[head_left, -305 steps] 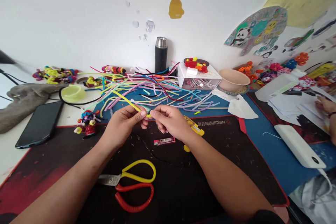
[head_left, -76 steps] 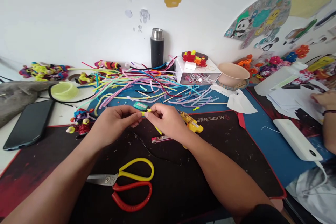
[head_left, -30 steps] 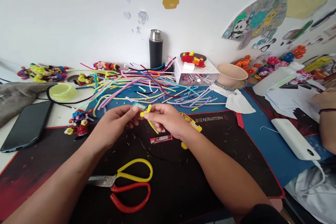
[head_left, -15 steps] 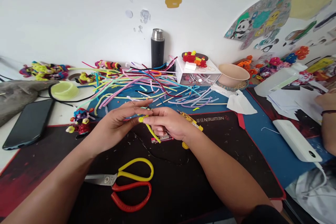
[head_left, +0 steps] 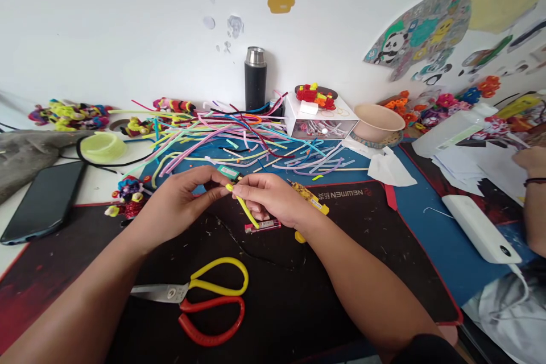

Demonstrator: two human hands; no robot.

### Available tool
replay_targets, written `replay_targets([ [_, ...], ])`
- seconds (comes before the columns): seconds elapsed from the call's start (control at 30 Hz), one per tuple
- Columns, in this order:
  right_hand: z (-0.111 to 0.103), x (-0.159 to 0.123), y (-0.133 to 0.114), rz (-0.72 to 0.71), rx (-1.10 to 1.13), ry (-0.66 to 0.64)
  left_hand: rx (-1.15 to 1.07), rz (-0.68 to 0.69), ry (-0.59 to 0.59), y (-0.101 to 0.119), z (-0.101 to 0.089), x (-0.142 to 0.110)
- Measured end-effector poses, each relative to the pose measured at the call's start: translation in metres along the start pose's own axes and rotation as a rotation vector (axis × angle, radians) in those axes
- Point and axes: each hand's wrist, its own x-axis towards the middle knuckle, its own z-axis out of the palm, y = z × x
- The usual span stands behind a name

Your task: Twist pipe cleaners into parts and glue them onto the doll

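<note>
Between my two hands is a short yellow pipe cleaner [head_left: 247,209], its upper end curled into a small knot. My right hand [head_left: 268,193] pinches it just below the curl, and the straight tail hangs down to the right. Thumb and fingertips of my left hand [head_left: 194,196] close on the curled end from the other side. Under my right hand lies a red lighter [head_left: 263,226], partly covered. A green packet [head_left: 229,172] shows behind the fingertips. Scissors [head_left: 187,293] with one yellow and one red handle lie on the dark mat below my hands.
Many coloured pipe cleaners [head_left: 222,136] are heaped behind my hands, before a black thermos [head_left: 255,79] and a white box [head_left: 322,116]. A phone [head_left: 42,202] lies left, a white power bank [head_left: 482,228] right. Another person's arm [head_left: 535,199] is at the right edge.
My left fingers have drawn in and bent from a flatter, extended pose to a pinch at the curled end. The green packet behind shows more. My right hand has barely moved.
</note>
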Motion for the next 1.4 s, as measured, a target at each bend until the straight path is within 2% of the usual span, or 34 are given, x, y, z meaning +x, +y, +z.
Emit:
replay_targets([
  [0.17,-0.001,0.002,0.001,-0.024,0.012,0.05,-0.02,-0.023,0.023,0.003,0.001,-0.001],
  [0.27,-0.001,0.002,0.001,-0.029,0.008,0.06,-0.012,-0.024,0.09,0.002,0.004,-0.003],
  [0.43,-0.002,0.003,0.004,-0.028,0.01,0.056,0.089,0.08,0.183,0.002,0.009,-0.004],
  [0.6,-0.002,0.003,0.004,-0.036,-0.006,0.056,0.167,0.126,0.183,0.002,0.009,-0.004],
  [0.77,-0.001,0.003,0.003,-0.021,-0.024,0.052,0.148,0.1,0.191,0.002,0.01,-0.004],
  [1.0,-0.002,0.002,0.004,-0.031,-0.02,0.048,0.116,0.15,0.167,0.002,0.009,-0.004],
  [1.27,-0.001,0.002,0.004,-0.029,-0.047,0.055,0.037,0.037,0.223,0.006,0.013,-0.005],
  [1.4,0.001,0.001,0.001,-0.017,-0.069,0.064,0.071,0.061,0.263,0.006,0.016,-0.006],
])
